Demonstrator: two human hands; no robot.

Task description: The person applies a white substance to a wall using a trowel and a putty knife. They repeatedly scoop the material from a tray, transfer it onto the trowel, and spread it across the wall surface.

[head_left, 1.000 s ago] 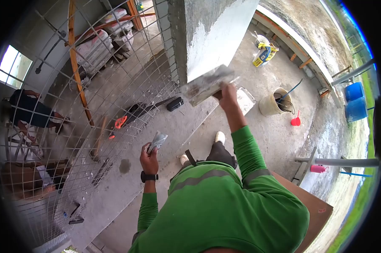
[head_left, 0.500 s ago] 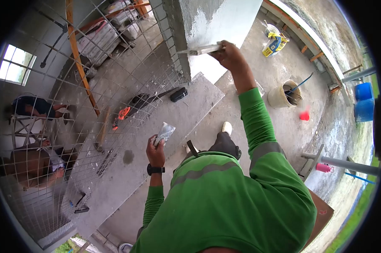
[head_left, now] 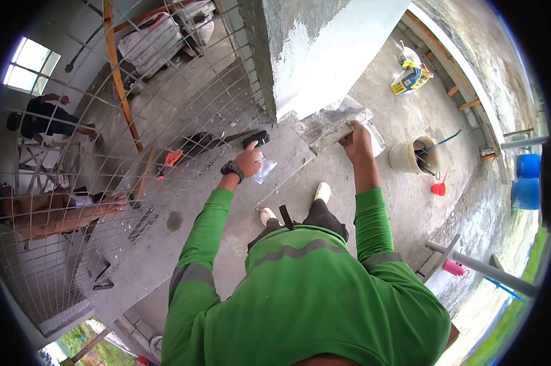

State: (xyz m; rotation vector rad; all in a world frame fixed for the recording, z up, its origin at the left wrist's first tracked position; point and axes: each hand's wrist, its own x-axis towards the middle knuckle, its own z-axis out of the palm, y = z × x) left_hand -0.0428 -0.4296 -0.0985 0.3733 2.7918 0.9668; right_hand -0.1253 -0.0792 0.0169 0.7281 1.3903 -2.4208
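Note:
My left hand (head_left: 249,160) is closed round a crumpled clear plastic packet (head_left: 265,170), which hangs on its right side. Its index finger reaches out to the small black case (head_left: 257,139) on the concrete ledge (head_left: 226,183), touching it or very close. At the ledge's far end, my right hand (head_left: 359,144) grips a flat, white-smeared plastering trowel (head_left: 376,138), partly hidden by the fingers. Beside it, a grey-and-white smeared sheet or board (head_left: 331,124) lies on the ledge, below the partly white-coated pillar (head_left: 318,61).
Wire mesh (head_left: 165,91) runs along the left, with two people behind it. An orange-and-black tool (head_left: 174,158) lies on the ledge. To the right stand a bucket (head_left: 403,156), a red dipper (head_left: 438,188) and a yellow-blue bag (head_left: 411,80).
My right hand has brought the trowel down from the pillar to the ledge's end. My left hand has moved forward with the packet, its index finger now stretched out to the black case.

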